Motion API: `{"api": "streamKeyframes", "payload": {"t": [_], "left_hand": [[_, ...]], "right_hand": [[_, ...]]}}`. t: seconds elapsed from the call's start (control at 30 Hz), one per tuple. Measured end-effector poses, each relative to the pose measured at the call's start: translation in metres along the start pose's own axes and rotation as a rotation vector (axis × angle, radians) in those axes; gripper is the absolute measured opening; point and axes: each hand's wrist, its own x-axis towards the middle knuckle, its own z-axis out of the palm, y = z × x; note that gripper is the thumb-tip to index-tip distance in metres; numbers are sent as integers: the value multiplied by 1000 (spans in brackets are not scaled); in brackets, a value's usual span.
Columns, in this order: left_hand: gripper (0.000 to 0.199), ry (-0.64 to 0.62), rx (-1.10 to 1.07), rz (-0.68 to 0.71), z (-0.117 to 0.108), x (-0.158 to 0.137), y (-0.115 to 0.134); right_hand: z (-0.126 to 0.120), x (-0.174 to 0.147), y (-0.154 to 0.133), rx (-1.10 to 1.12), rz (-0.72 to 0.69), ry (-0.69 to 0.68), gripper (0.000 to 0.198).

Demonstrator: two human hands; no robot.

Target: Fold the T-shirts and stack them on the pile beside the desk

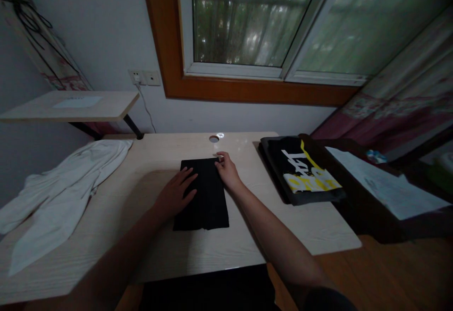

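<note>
A black folded cloth (207,197) lies flat on the table as a neat upright rectangle, its kind of garment hidden by the folding. Across its left edge rests my left hand (179,190), palm down with the fingers spread on the fabric. My right hand (228,172) is at the far right corner of the cloth, thumb and fingers closed at that corner while the index finger reaches past the edge.
A white garment (78,179) is spread loosely at the left. Folded dark clothes (299,169) with yellow and white print are stacked at the right. A raised shelf (120,101) stands at the back left of the wooden table (152,254), below the window.
</note>
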Motion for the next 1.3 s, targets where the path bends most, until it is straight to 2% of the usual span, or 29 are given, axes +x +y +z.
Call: {"api": "streamKeyframes", "payload": {"t": [0.33,0.53,0.63,0.73,0.8,0.9,0.97,1.1,1.3], "left_hand": [[58,-13,40,21,0,1,2],[58,3,145,-12,2,0,2],[59,16,200,-69,4,0,1],[62,26,245,-136,7,0,1],[61,36,266,-155,9,0,0],[58,51,288,-152,10,1,-1],[57,49,302,-144,12,0,-2],[57,39,330,-129,13,-1,-4],[58,40,328,-145,9,-3,-3]], "right_hand": [[5,13,-3,-69,68,0,34],[5,10,-10,-116,72,39,41],[1,5,-22,-192,12,84,44],[-3,-6,-42,-369,-148,114,46],[-1,-16,-55,-486,-268,57,44],[12,-29,-69,-583,-429,-165,42],[25,-34,-70,-626,-469,-292,43],[38,-32,-62,-680,-409,-358,53],[24,-13,-49,-725,-275,-383,64]]}}
